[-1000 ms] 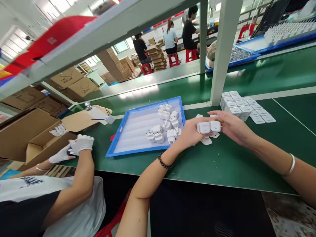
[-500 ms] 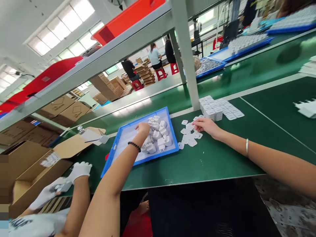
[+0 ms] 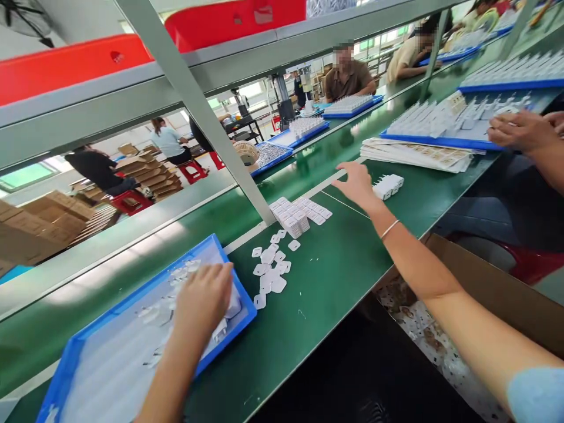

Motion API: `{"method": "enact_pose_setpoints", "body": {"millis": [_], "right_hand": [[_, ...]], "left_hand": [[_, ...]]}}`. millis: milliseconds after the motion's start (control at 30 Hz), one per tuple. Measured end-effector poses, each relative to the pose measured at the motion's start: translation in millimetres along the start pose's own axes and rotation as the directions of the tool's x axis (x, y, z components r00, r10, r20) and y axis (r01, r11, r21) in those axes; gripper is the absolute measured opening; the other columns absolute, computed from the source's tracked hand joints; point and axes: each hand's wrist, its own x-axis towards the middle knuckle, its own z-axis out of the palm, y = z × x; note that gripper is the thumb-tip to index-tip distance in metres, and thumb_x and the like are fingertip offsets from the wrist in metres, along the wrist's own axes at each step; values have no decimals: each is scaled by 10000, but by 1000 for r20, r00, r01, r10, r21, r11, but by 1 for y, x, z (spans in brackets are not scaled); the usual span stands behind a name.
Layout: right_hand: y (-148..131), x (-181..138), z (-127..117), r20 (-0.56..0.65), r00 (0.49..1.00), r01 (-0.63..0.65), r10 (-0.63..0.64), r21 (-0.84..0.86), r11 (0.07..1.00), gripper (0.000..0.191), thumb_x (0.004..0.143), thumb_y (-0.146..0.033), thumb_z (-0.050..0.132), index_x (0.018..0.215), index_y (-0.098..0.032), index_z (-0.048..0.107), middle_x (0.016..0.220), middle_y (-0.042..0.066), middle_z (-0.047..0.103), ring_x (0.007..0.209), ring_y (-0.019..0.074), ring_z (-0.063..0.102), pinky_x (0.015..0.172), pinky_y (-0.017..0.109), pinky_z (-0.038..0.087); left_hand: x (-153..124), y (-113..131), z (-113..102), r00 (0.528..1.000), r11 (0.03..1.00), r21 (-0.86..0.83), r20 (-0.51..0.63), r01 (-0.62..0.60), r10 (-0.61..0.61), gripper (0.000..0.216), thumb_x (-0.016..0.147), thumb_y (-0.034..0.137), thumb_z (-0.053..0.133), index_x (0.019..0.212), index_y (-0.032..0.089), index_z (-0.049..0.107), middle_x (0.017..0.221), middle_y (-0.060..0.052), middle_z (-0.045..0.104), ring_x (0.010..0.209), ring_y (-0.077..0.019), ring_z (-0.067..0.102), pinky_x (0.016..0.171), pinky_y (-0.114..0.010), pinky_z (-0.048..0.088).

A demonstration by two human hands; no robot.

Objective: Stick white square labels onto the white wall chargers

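My left hand (image 3: 203, 296) is over the right part of a blue-rimmed tray (image 3: 73, 346), its fingers curled down. What it holds, if anything, is hidden beneath the hand. White plug adapters (image 3: 156, 314) lie loose in the tray around it. My right hand (image 3: 356, 183) is stretched over the green bench, thumb and fingers apart with nothing between them. Just right of it stands a small group of white adapters (image 3: 388, 187) with prongs up. Between my hands lie loose white square pieces (image 3: 269, 270) and a stack of flat white sheets of squares (image 3: 291, 218).
A slanted metal post (image 3: 211, 129) rises from the bench behind the stack. At the right, a co-worker's hands (image 3: 520, 129) are at a blue tray of upright adapters (image 3: 440, 120). Flat white sheets (image 3: 414, 154) lie in front of that tray. Red bins (image 3: 238, 23) sit on the shelf above.
The view has swung to the right. My right hand has left the loose squares and moved right to the group of adapters, its fingers spreading. My left hand remains over the tray.
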Motion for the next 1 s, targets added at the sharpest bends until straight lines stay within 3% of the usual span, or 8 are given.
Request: {"method": "enact_pose_setpoints", "body": {"millis": [133, 333, 433, 533, 633, 733, 867, 1000], "right_hand": [[64, -18, -33, -87, 982, -185, 168, -247, 951, 525, 752, -249, 822, 1216, -88, 635, 1382, 285, 517, 1338, 483, 375, 1079, 653, 301], [98, -48, -48, -101, 971, -240, 217, -423, 874, 375, 966, -406, 654, 1296, -228, 626, 1440, 117, 538, 1280, 288, 528, 1094, 525, 426], [87, -55, -54, -72, 982, -189, 175, -410, 892, 356, 915, -439, 702, 1215, -253, 653, 1316, 134, 611, 1212, 304, 563, 1052, 528, 448], [56, -70, -48, -16, 999, -51, 48, -319, 946, 456, 790, -419, 799, 1189, -271, 636, 1150, 170, 640, 1174, 461, 555, 947, 604, 449], [5, -101, -27, 145, 983, 132, -108, -162, 978, 640, 737, -463, 813, 1296, -279, 563, 1047, 152, 640, 963, 409, 620, 827, 536, 481], [-56, -135, 1, 330, 904, 289, -274, 3, 957, 688, 635, -438, 871, 1248, -295, 595, 1028, 77, 665, 889, 317, 642, 818, 441, 517], [-111, -148, 35, 558, 713, 326, -425, 273, 905, 630, 685, -291, 788, 1273, -285, 561, 978, 28, 671, 880, 255, 642, 861, 389, 522], [-122, -122, 69, 747, 509, 127, -429, 427, 895, 645, 783, -498, 715, 1355, -271, 520, 1078, 54, 689, 870, 226, 672, 741, 342, 542]], "left_hand": [[-1, 51, 30, 885, 947, -74, -386, -312, 261, 236, 936, 121, 483, 940, 175, 713, 877, -83, 761, 860, -257, 716, 770, -384, 585], [-1, 80, 47, 857, 899, -239, -462, -368, 228, 197, 926, 94, 501, 886, 161, 682, 835, -79, 744, 799, -240, 702, 753, -372, 592], [-14, 83, 52, 887, 907, -283, -429, -311, 170, 201, 947, 113, 495, 929, 164, 689, 879, -74, 756, 840, -223, 711, 800, -352, 595], [-22, 92, 52, 905, 932, -296, -421, -208, 68, 251, 972, 159, 491, 1126, 157, 688, 1089, -111, 765, 1072, -256, 708, 953, -389, 573], [-13, 109, 39, 848, 942, -297, -529, -155, -27, 384, 975, 214, 508, 1338, 138, 610, 1316, -162, 696, 1290, -323, 621, 1097, -483, 498], [8, 124, 23, 856, 932, -341, -512, -123, -74, 520, 952, 196, 530, 1471, 176, 500, 1484, -182, 578, 1365, -387, 558, 1092, -568, 484], [23, 110, 21, 934, 777, -629, -265, 22, -241, 401, 925, 150, 557, 1321, 129, 616, 1346, -192, 677, 1141, -317, 705, 889, -411, 598], [17, 72, 36, 811, 378, -925, -197, 33, -551, 311, 871, 221, 709, 1179, 187, 685, 1223, -97, 752, 1107, -243, 715, 952, -347, 573]]}}
